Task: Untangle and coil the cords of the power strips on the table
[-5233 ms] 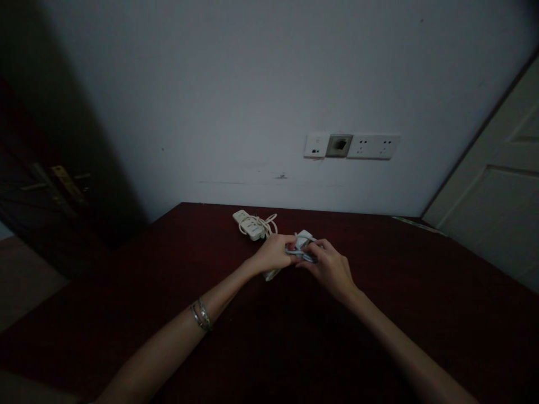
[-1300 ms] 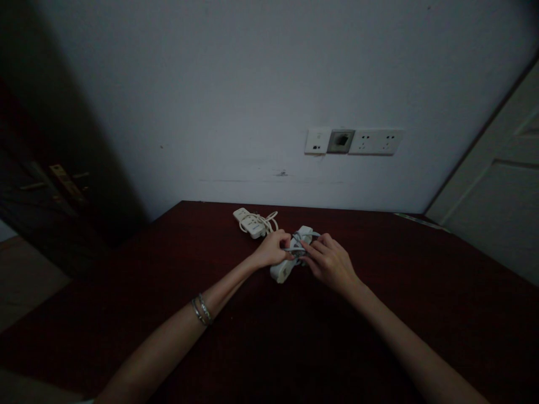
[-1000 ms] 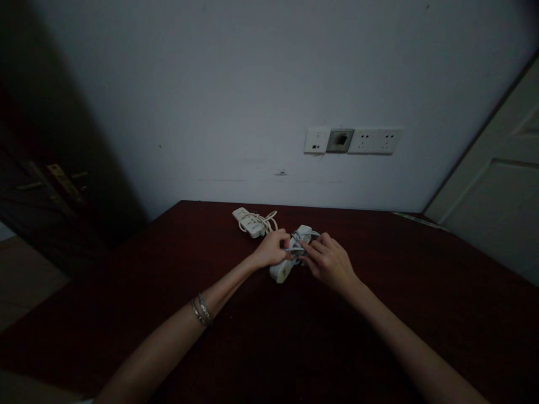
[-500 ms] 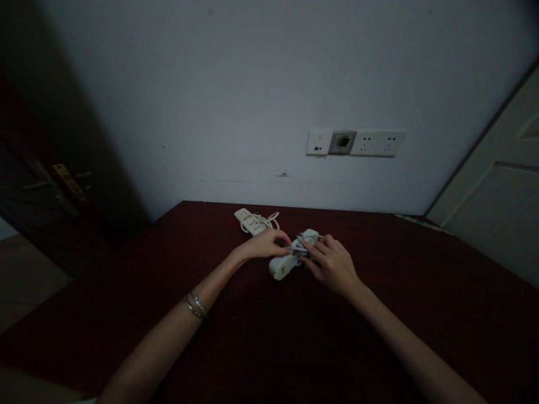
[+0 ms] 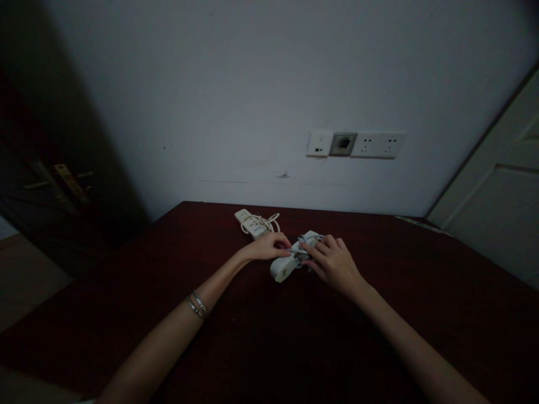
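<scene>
A white power strip (image 5: 281,267) lies at an angle on the dark red table, its cord (image 5: 300,250) looped around its middle. My left hand (image 5: 269,246) pinches a part of this cord between thumb and fingers, just above the strip's near end. On the other side, my right hand (image 5: 332,261) has its fingers closed on the cord and the strip's far half, hiding part of both. A second, cream power strip (image 5: 251,223) rests behind my left hand with its own cord bundled over it.
The dark red table (image 5: 236,348) meets a pale wall with a row of sockets (image 5: 374,145) above it. A door with a brass handle (image 5: 71,182) stands at left, and a pale panelled door (image 5: 501,185) at right. A thin strip (image 5: 421,224) lies along the back right edge.
Both hands stay almost in place around the power strip, with only slight shifts of the fingers and cord. The whole view has moved a little.
</scene>
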{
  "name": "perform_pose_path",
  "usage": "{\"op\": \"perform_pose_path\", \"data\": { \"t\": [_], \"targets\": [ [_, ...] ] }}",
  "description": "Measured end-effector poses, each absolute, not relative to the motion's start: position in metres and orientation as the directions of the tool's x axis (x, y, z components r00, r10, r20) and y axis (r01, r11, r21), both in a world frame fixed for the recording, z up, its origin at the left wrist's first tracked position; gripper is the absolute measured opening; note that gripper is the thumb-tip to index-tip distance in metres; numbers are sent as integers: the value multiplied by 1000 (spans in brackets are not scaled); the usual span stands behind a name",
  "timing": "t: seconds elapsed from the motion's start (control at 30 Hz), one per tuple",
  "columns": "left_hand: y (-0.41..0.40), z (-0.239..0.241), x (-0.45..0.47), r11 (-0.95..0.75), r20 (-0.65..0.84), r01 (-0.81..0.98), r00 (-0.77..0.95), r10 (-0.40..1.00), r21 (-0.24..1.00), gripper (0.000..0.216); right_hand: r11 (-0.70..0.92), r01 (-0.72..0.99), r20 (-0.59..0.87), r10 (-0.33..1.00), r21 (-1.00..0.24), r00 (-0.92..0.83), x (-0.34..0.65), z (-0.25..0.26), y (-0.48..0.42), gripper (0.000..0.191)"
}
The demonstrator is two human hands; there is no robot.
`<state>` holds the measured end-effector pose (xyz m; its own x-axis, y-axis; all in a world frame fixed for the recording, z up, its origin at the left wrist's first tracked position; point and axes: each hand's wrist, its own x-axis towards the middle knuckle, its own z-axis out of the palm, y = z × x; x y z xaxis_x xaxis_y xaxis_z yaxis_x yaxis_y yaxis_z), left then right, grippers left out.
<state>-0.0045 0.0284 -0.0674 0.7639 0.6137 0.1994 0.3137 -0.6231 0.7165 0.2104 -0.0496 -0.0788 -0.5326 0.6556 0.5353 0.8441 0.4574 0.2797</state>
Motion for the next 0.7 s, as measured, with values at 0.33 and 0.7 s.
{"op": "perform_pose_path", "data": {
  "t": [0.33,0.7],
  "targets": [
    [17,-75,6,-346,109,211,694,711,914,27,477,849,510,685,228,-521,209,-73,-50,37],
    [16,-75,17,-557,281,325,610,741,764,15,458,862,467,727,217,-504,205,-68,-52,36]
  ]
}}
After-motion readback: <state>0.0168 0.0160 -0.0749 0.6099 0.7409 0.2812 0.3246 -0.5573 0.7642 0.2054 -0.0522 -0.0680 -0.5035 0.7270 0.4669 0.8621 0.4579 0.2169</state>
